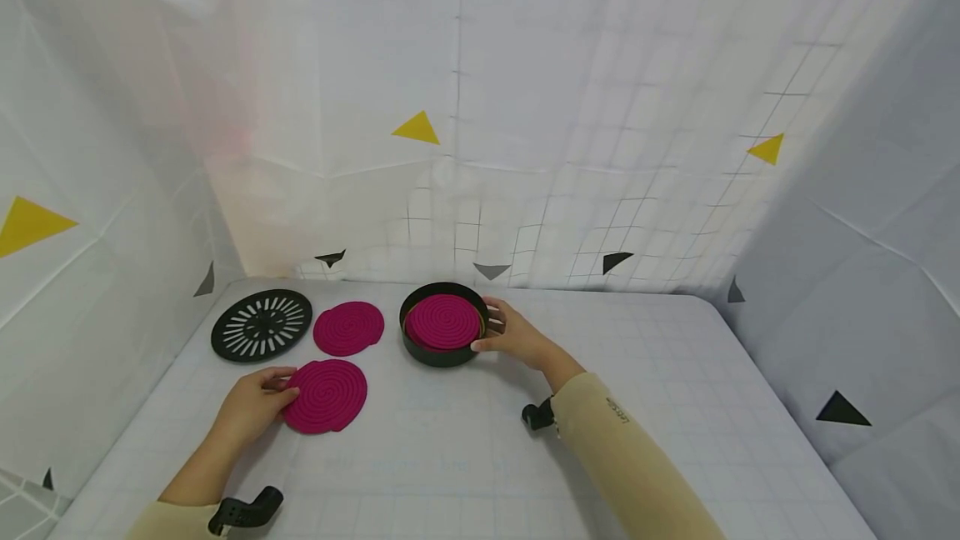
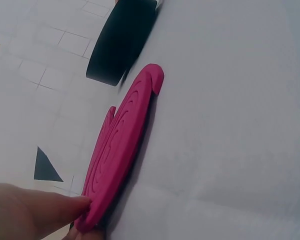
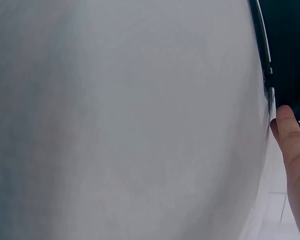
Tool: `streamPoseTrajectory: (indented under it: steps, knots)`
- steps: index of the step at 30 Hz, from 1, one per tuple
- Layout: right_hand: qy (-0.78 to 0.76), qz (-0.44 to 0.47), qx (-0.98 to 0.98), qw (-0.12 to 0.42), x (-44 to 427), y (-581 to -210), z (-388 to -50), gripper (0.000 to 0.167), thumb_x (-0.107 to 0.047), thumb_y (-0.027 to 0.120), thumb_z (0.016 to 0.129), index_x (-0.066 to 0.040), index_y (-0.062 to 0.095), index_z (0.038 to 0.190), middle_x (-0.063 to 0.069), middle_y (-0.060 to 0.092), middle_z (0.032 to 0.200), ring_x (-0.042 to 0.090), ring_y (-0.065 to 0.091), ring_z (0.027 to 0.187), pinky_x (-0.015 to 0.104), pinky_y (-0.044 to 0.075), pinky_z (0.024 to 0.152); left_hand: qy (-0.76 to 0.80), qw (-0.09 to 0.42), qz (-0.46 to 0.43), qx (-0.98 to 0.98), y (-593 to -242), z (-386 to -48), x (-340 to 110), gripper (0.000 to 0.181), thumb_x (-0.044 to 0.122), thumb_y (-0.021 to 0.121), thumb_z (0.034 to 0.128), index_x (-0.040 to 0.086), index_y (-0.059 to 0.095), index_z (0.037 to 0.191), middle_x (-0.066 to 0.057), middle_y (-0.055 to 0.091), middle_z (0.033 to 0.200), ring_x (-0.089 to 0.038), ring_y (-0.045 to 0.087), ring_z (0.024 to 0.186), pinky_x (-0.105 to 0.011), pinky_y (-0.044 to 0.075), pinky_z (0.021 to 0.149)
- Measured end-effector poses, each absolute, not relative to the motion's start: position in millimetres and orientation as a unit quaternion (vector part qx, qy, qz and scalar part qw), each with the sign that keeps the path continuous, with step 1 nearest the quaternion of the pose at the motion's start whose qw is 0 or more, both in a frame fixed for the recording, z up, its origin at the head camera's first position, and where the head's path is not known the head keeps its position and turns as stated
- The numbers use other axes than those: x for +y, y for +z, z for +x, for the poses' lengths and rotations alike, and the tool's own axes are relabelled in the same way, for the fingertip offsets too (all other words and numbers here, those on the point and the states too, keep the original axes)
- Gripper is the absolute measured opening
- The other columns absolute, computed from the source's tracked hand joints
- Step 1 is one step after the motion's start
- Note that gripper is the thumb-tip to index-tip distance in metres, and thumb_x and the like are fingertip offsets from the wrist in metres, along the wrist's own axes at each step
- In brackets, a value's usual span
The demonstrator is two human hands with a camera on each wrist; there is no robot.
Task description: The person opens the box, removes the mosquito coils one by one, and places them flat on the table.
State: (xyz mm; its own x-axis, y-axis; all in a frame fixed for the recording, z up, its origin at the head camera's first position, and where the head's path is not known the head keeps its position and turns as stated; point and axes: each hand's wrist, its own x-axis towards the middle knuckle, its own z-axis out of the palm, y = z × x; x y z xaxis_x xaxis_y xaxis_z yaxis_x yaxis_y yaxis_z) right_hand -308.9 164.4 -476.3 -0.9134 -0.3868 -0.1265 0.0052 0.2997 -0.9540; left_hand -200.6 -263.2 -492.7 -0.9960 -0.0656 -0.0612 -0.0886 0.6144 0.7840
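Observation:
Thumb and fingers of the left hand [image 1: 253, 408] pinch the left edge of a pink spiral mat [image 1: 330, 397]; in the left wrist view the thumb lies on the near end of this mat [image 2: 121, 145]. A round black container [image 1: 442, 359] holds another pink spiral mat [image 1: 444, 322], with a thin yellowish edge showing beside it. The right hand [image 1: 521, 340] touches the container's right side, thumb at the front and fingers behind. In the right wrist view, fingertips of that hand [image 3: 296, 155] rest against the dark container wall [image 3: 290, 55].
A third pink spiral mat [image 1: 348, 328] lies behind the held one. Left of it is a black slotted disc [image 1: 262, 326]. The white table [image 1: 480, 457] meets white sheeting [image 1: 525, 190] at the back and sides, marked with yellow and black triangles.

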Motion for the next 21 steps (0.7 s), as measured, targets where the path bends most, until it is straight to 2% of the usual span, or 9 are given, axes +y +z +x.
streamPoseTrajectory:
  steps: [3, 10, 16, 21]
  knots:
    - [-0.578, -0.122, 0.789, 0.169, 164.3, -475.8, -308.0, 0.097, -0.010, 0.085, 0.081, -0.014, 0.025, 0.158, 0.016, 0.030, 0.161, 0.034, 0.031, 0.147, 0.043, 0.033, 0.115, 0.419, 0.005, -0.037, 0.907, -492.5, -200.1, -263.9, 0.038, 0.006, 0.069, 0.0917, -0.011, 0.061, 0.126, -0.026, 0.065, 0.106, -0.038, 0.064, 0.101, -0.027, 0.057, 0.064]
    - [-0.577, -0.124, 0.789, 0.169, 164.2, -476.0, -307.9, 0.097, -0.011, 0.085, 0.081, -0.014, 0.025, 0.158, 0.014, 0.030, 0.161, 0.033, 0.031, 0.147, 0.043, 0.033, 0.115, 0.398, 0.001, -0.038, 0.917, -491.1, -200.2, -266.1, 0.038, 0.009, 0.070, 0.0904, -0.009, 0.064, 0.124, -0.022, 0.067, 0.104, -0.037, 0.064, 0.101, -0.026, 0.054, 0.067]
    - [-0.577, -0.122, 0.789, 0.169, 164.2, -476.2, -307.9, 0.098, -0.010, 0.085, 0.081, -0.015, 0.025, 0.158, 0.013, 0.030, 0.161, 0.032, 0.031, 0.147, 0.042, 0.034, 0.115, 0.382, -0.001, -0.041, 0.923, -493.2, -200.2, -266.4, 0.038, 0.012, 0.071, 0.0908, -0.008, 0.065, 0.123, -0.023, 0.068, 0.106, -0.038, 0.065, 0.102, -0.032, 0.054, 0.072]
    - [-0.574, -0.131, 0.791, 0.167, 164.3, -477.9, -309.0, 0.098, -0.011, 0.084, 0.082, -0.013, 0.023, 0.158, 0.016, 0.029, 0.161, 0.034, 0.030, 0.147, 0.044, 0.033, 0.116, 0.363, -0.011, -0.039, 0.931, -494.5, -199.4, -266.2, 0.037, 0.014, 0.070, 0.0910, -0.007, 0.066, 0.121, -0.021, 0.068, 0.105, -0.038, 0.064, 0.102, -0.042, 0.053, 0.076]
